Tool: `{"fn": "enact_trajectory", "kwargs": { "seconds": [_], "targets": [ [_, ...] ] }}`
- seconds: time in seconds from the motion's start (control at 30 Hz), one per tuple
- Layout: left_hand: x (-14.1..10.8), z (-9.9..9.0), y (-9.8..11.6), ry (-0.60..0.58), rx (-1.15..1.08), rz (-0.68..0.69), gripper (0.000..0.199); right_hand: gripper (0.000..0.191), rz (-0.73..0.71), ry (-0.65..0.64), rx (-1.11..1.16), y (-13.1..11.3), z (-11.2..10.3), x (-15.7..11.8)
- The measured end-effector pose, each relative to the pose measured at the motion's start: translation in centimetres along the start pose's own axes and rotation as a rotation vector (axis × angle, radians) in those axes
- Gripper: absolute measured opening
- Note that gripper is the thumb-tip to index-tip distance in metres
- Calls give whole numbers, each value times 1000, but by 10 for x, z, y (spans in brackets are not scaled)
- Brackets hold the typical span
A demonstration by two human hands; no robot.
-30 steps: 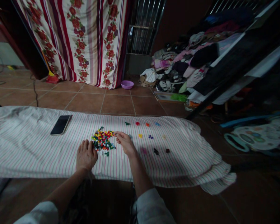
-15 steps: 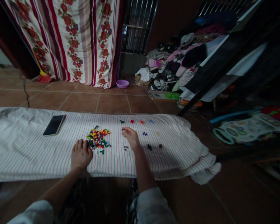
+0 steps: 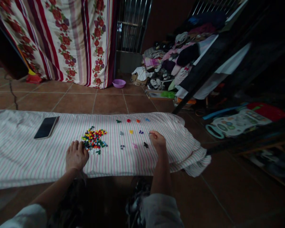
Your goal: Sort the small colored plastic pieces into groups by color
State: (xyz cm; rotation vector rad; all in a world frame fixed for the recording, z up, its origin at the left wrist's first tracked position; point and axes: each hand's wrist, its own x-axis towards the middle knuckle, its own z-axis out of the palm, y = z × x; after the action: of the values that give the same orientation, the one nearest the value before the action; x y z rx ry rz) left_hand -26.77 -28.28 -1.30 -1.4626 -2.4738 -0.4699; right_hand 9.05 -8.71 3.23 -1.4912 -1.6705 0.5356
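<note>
A heap of small multicoloured pieces [image 3: 94,139] lies on the striped cloth [image 3: 104,166]. My left hand [image 3: 77,155] rests palm down at the heap's left edge, fingers spread a little. To the right, small groups sorted by colour stand in rows: dark green [image 3: 118,121], red [image 3: 128,120], orange [image 3: 138,121], light blue [image 3: 147,119], grey [image 3: 122,133], yellow [image 3: 131,131], purple [image 3: 141,132], pink [image 3: 135,145] and black [image 3: 145,145]. My right hand [image 3: 157,139] is over the cloth beside the purple and black groups, fingers pinched; what they hold is too small to name.
A phone [image 3: 46,127] lies on the cloth at the left. Beyond it are a floral curtain [image 3: 78,47], a purple basin [image 3: 119,83] and a clothes pile [image 3: 171,57]. A dark slanted post [image 3: 187,101] and a toy board [image 3: 239,122] are at the right.
My right hand has moved right, from beside the heap to past the purple group, uncovering the grey, yellow and pink groups. The view has shifted somewhat. My left hand stays at the heap.
</note>
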Motion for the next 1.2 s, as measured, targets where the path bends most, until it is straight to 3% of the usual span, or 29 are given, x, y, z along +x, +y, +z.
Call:
{"fn": "enact_trajectory", "kwargs": {
  "seconds": [0.2, 0.63, 0.87, 1.2],
  "targets": [
    [0, -1, 1, -7, -35, -14, 46, 33, -55, -90, 14, -8, 16, -1],
    [1, -1, 1, 0, -34, -7, 47, 19, -191, -602, -9, -41, 66, -19],
    [1, -4, 3, -7, -20, -18, 45, 25, -265, -652, -90, -53, 83, -31],
    [1, -2, 2, -21, 38, -2, 46, 25, -260, -649, -131, -59, 88, -27]
  ]
}}
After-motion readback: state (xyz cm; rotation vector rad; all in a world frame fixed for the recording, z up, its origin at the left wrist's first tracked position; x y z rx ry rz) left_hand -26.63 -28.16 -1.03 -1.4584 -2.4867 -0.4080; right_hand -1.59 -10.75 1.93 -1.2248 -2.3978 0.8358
